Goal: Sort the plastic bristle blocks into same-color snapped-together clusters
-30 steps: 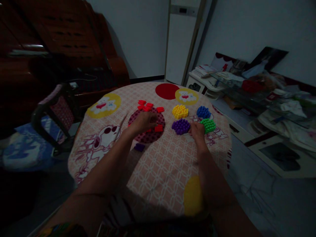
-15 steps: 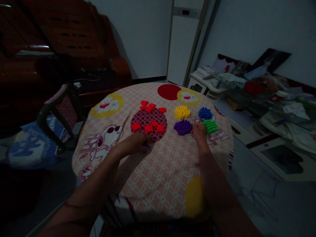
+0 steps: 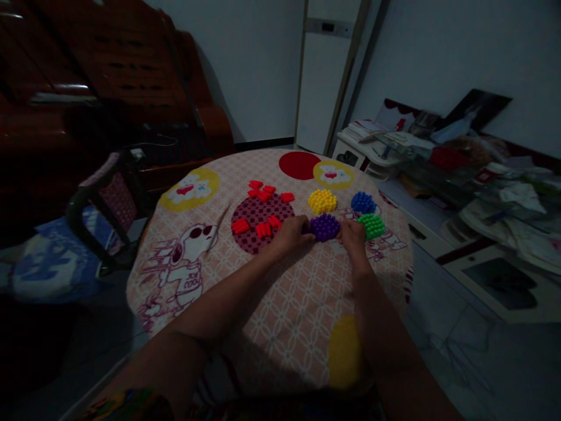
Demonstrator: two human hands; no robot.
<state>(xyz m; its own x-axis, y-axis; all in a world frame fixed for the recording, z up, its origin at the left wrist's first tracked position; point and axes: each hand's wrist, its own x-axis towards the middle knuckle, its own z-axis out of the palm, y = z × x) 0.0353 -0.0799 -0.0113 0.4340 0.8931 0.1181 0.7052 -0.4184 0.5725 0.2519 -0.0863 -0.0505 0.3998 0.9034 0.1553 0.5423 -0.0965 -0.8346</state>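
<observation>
A cluster of purple knobbly plastic pieces (image 3: 324, 227) lies on the patterned tablecloth between my two hands. My left hand (image 3: 293, 237) is closed at its left end, with a bit of purple showing by the fingertips. At the opposite end, my right hand (image 3: 352, 236) pinches the edge of the same cluster; its fingertips are partly hidden. Just right of that hand sits a green knobbly cluster (image 3: 371, 226). Behind are a yellow cluster (image 3: 322, 201) and a blue one (image 3: 363, 203). Several red pieces (image 3: 263, 230) lie left of my left hand.
More red pieces (image 3: 262, 192) are scattered farther back on the round table (image 3: 280, 310). A chair (image 3: 103, 210) stands at the left. A cluttered low cabinet (image 3: 438, 234) runs along the right, and a tall white unit (image 3: 324, 88) stands behind.
My left hand, with a purple piece in it, has moved right and slightly away from me, from the dark red circle to the purple cluster. My right hand has stayed in place.
</observation>
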